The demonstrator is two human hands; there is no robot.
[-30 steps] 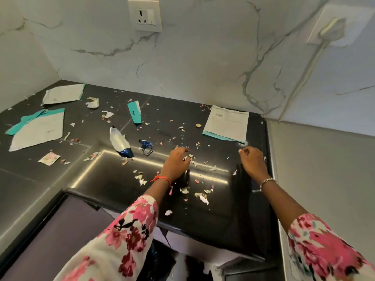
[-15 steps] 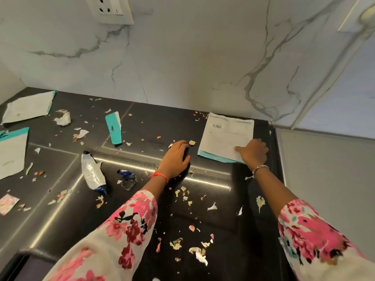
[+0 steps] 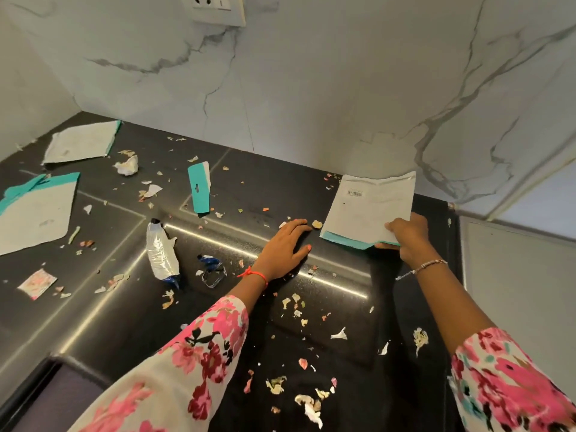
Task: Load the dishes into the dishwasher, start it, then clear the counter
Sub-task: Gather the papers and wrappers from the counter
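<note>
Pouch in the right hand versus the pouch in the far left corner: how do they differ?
The held pouch is pinched by the right hand; the corner pouch lies untouched. The held pouch shows a barcode label; the corner pouch shows none. Both are whitish with a teal edge.

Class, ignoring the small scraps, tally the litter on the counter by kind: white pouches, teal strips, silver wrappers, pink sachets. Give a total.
White pouches: 3
Teal strip: 1
Silver wrapper: 1
Pink sachet: 1
Total: 6
</note>
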